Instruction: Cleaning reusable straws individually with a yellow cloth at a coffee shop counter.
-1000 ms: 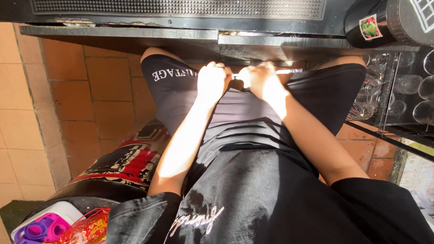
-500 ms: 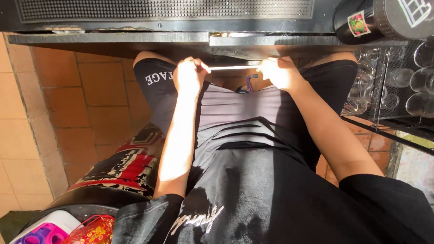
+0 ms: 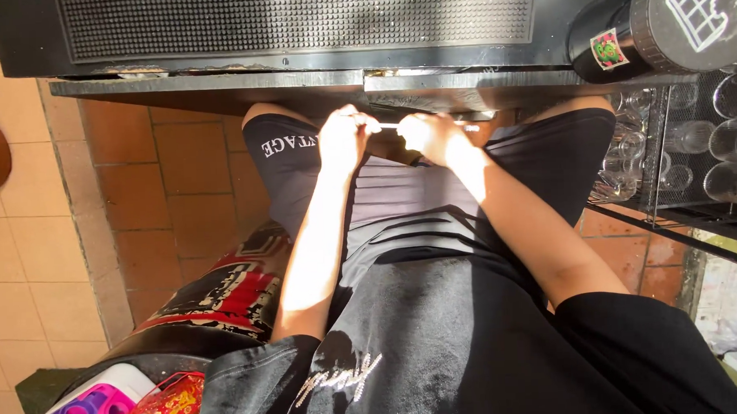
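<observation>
We see a round sticker [image 3: 609,49] in green, pink and white on a big black bottle [image 3: 616,35] at the top right. Beside it is a black round lid [image 3: 697,16] with a white grid drawing. White letters sit on the left leg of the black shorts [image 3: 289,148]. Down in the left corner there is a shiny red and orange packet [image 3: 165,406] next to a purple and white plastic thing [image 3: 86,409].

Our left hand [image 3: 346,138] is curled almost shut and pinches one end of a thin white stick [image 3: 390,126]. Our right hand [image 3: 431,137] is curled too and pinches the other end. The stick lies flat between both hands, just under the edge of the black counter [image 3: 217,86], above our lap.

The stick is so thin that we cannot tell what it is. The ends are hidden in our fingers. Clear glasses [image 3: 709,146] stand on a rack at the right, cut off by the edge
</observation>
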